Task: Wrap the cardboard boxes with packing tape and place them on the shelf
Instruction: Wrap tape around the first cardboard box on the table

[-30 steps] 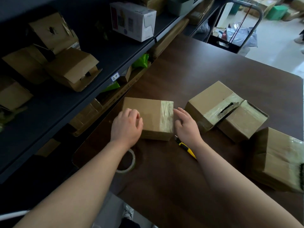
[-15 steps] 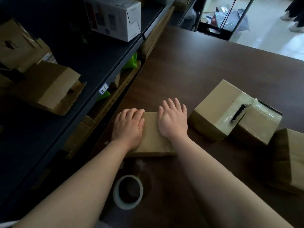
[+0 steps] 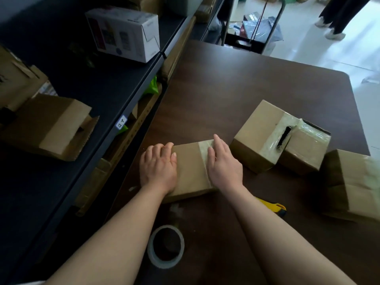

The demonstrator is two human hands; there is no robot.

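Observation:
A small cardboard box (image 3: 190, 171) lies on the dark wooden table (image 3: 236, 87) with a strip of clear tape across its right part. My left hand (image 3: 158, 167) rests flat on the box's left end. My right hand (image 3: 224, 165) lies flat on the taped right part, fingers together and extended. A roll of clear packing tape (image 3: 165, 246) lies on the table near me, between my forearms. A yellow utility knife (image 3: 273, 208) lies just right of my right forearm. The dark shelf (image 3: 96, 95) runs along the left.
Two taped boxes (image 3: 261, 132) (image 3: 304, 149) stand together right of my hands, a third (image 3: 353, 182) at the right edge. On the shelf sit a white printed box (image 3: 123, 31) and opened cardboard boxes (image 3: 51, 124). A trolley (image 3: 255, 36) and a person's legs (image 3: 337, 15) are beyond the table.
My right hand has shifted from the middle of the box top to its taped right part. The left hand has stayed on the left end. The view has tilted slightly.

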